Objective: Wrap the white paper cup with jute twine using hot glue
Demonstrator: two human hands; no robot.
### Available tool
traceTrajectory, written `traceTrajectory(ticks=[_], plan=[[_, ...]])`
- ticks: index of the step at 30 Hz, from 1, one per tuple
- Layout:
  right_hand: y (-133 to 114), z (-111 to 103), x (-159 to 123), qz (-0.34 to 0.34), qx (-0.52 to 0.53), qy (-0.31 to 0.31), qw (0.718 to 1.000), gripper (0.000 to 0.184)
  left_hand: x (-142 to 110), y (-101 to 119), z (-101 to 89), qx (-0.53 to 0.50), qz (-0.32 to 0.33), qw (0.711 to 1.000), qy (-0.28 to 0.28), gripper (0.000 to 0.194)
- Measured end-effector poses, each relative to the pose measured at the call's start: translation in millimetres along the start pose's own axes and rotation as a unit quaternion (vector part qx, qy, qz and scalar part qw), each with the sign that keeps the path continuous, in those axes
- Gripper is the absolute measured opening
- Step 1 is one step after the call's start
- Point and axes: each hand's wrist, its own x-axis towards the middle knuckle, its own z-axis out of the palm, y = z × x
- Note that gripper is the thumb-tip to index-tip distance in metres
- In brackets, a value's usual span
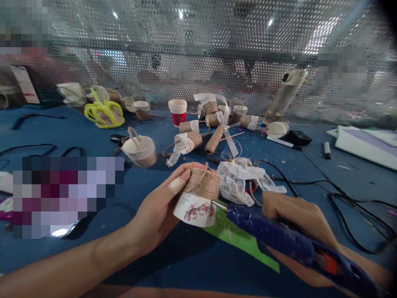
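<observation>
My left hand (164, 198) is closed around a paper cup (195, 211), its fingers behind it and the thumb on its side. Twine is wound around the upper part of the cup, and pink blossoms are printed on the white part below. In my right hand (297, 223) is a blue hot glue gun (273, 236), its metal nozzle at the lower edge of the twine. Whether the tip touches the cup I cannot tell. Under the nozzle lies a strip of green paper (248, 244). White lace (238, 178) is heaped just behind the cup.
Several twine-wrapped cups lie toward the back, one with a handle (141, 151) at left. A red cup stack (178, 112), a twine roll (214, 140) and a yellow crown-like piece (105, 114) are there too. A clear bottle (285, 95) leans on the mesh panel; black cables (341, 207) lie right.
</observation>
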Motion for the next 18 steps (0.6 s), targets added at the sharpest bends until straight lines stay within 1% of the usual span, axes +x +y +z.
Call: traceTrajectory(ticks=[3,6,8,12,18], plan=[[0.1,1.1,0.5,0.004,-0.007,0.005,1.000,0.023,-1.6,1.2,1.2,-0.005,0.001,1.000,0.011,0.024],[0.8,4.2,-0.2,0.013,-0.007,0.025,1.000,0.029,-2.1,3.9,3.7,-0.015,-0.008,1.000,0.026,0.026],[1.3,5.8,-1.0,0.017,-0.004,0.032,0.999,0.029,-1.6,5.2,4.7,-0.021,-0.010,0.999,0.030,0.027],[1.8,5.0,-2.0,0.016,0.007,0.013,1.000,0.027,-0.5,4.6,3.2,-0.019,-0.012,0.999,0.024,0.025],[3.3,-1.2,-2.6,-0.015,0.012,-0.023,1.000,0.026,-0.1,2.0,0.7,0.017,-0.002,1.000,-0.007,0.021]])
